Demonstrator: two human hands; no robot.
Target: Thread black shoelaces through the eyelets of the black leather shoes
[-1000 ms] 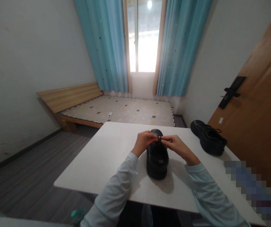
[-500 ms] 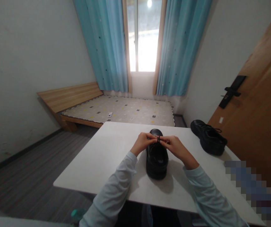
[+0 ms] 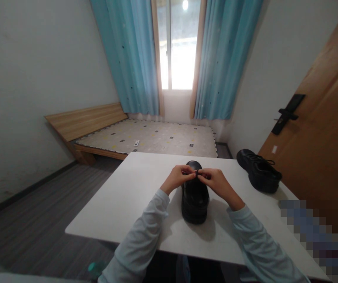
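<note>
A black shoe (image 3: pixel 195 202) stands upright on the white table (image 3: pixel 121 196), its toe pointing away from me and its heel toward me. Over its tongue, both my hands meet at the dark shoelace (image 3: pixel 197 172). My left hand (image 3: pixel 178 177) is closed, thumb and fingers pinching the lace from the left. From the right, my right hand (image 3: pixel 214 180) pinches it too, fingertips almost touching those of the left. The fingers hide much of the lacing. A second black shoe (image 3: pixel 260 173), its lace tied in a bow, rests at the table's right edge.
Behind the table is a low bed (image 3: pixel 154 135) with a small white remote (image 3: pixel 136 143) on it. A wooden door (image 3: pixel 319 129) with a black handle stands at the right. A pixelated patch covers the lower right. A green object (image 3: pixel 93 268) shows below the table.
My fingertips have shifted slightly at the lace, and the small dark loop between them looks more covered. The shoe stays where it was; the whole view has moved a little.
</note>
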